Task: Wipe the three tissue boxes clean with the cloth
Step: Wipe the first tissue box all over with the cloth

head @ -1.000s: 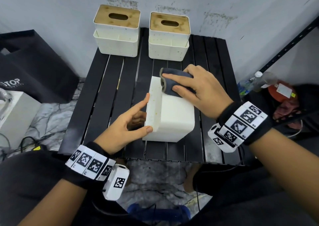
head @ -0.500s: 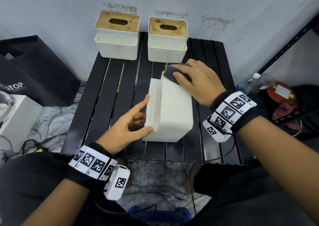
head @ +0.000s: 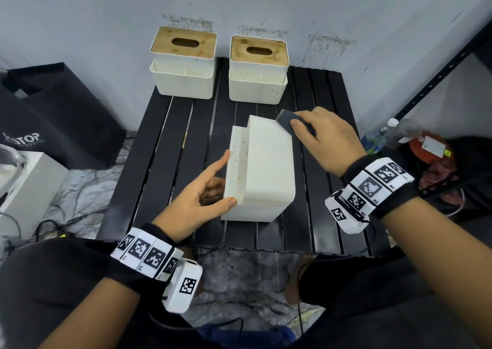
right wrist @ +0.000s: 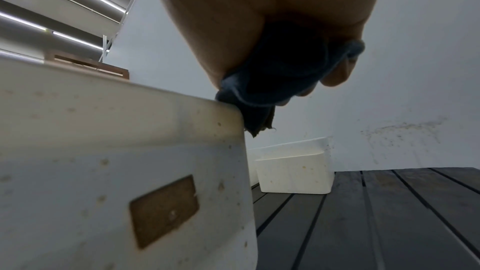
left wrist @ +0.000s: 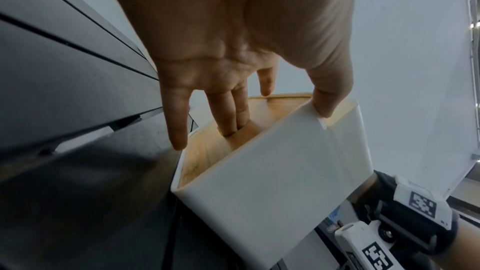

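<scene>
A white plastic tissue box lies on its side in the middle of the black slatted bench. The left hand holds its left end, thumb on the near corner and two fingers in the wooden lid's slot. The right hand grips a folded dark blue cloth on the box's far right corner. Behind this box, two more white tissue boxes with wooden lids stand upright by the wall.

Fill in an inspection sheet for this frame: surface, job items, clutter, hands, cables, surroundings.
Surface: black slatted table.
Job items: tipped tissue box lying on its side mid-table; left rear box and right rear box upright by the wall; dark cloth on the tipped box's far corner.
Clutter: nothing seen on the table.
Hands: left hand grips the tipped box; right hand holds the cloth.
Cables: black cables on the floor.
Surroundings: stained wall, black bag, bottle.
</scene>
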